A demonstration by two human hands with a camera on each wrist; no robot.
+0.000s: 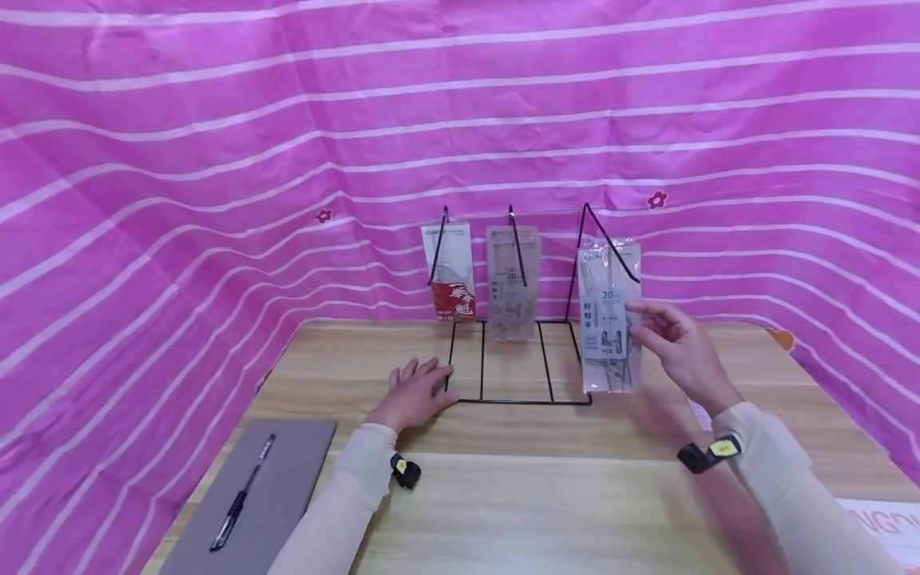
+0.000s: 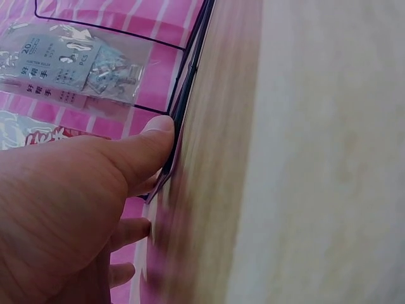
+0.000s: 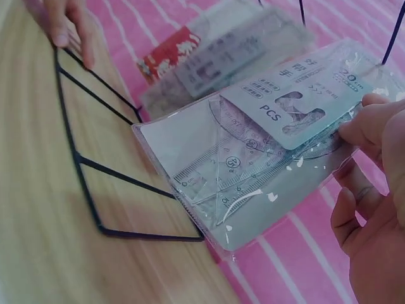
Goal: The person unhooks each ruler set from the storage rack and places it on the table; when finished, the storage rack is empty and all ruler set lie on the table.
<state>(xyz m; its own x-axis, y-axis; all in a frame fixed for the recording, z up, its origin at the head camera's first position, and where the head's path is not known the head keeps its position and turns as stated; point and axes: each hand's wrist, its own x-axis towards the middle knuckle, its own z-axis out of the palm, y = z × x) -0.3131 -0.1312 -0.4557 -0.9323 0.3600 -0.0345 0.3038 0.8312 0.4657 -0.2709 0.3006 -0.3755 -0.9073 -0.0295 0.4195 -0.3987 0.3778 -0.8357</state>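
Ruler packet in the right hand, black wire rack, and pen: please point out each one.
Ruler packet (image 3: 266, 158), right wrist view, on its clear front.
Black wire rack (image 1: 517, 401), head view, on its front base bar.
Pen (image 1: 240, 499), head view, on its barrel.

pink white-striped cloth (image 1: 216, 160), black wire rack (image 1: 517, 391), red-white packet (image 1: 451, 275), grey notebook (image 1: 287, 471).

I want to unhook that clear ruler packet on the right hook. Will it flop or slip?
The ruler packet probably stays fairly stiff, since flat rulers show inside. Its glossy sleeve may be slippery. The right hand pinches its edge, so it seems light.
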